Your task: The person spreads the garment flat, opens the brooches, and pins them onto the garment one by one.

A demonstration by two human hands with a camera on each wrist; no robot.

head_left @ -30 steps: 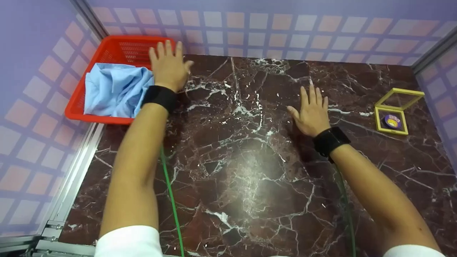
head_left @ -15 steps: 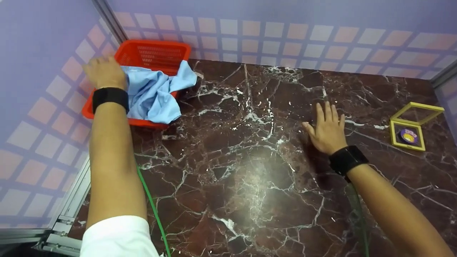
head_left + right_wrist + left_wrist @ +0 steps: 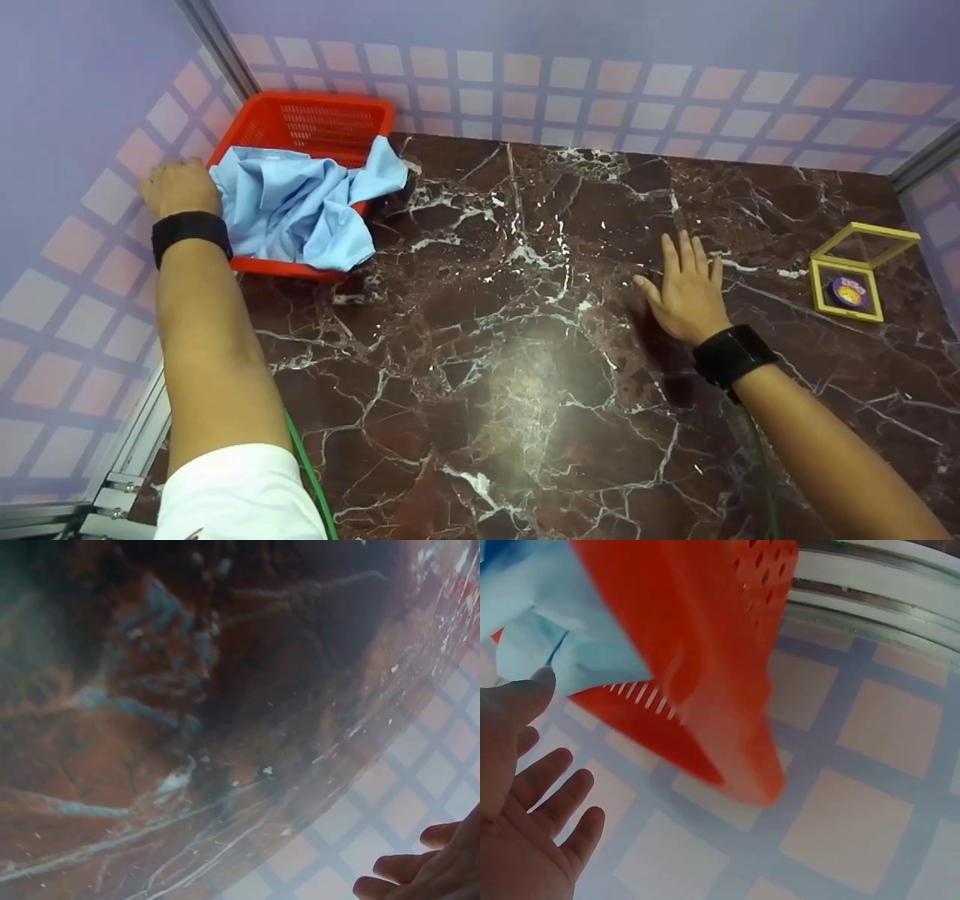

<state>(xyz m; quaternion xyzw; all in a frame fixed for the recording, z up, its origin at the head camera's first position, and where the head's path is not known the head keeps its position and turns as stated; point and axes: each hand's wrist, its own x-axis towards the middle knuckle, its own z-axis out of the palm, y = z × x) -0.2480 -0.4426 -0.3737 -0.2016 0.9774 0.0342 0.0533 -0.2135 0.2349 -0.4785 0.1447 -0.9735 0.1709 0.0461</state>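
At the left side of a red basket (image 3: pixel 337 112) is the left hand (image 3: pixel 180 187), in the head view. In the left wrist view the hand (image 3: pixel 536 817) has its fingers apart and loosely bent, the thumb near light blue cloth (image 3: pixel 592 652) and beside the red basket (image 3: pixel 705 652); no firm grip on either shows. The blue cloth (image 3: pixel 285 202) lies crumpled in the basket, one part draped over its right rim. The right hand (image 3: pixel 690 292) is spread palm down at the marble surface, holding nothing; its fingertips (image 3: pixel 375 889) show in the right wrist view.
On the right of the marble tabletop (image 3: pixel 465 315) stands a yellow frame-like box (image 3: pixel 847 311) with its lid raised and a round purple item (image 3: pixel 849 291) inside. Patterned panels (image 3: pixel 555 75) border the back and sides. A green cable (image 3: pixel 311 472) runs beside the left arm.
The left hand has moved from the basket's right side across to its left side. A part of the cloth now hangs over the right rim. The right hand remains spread on the surface.
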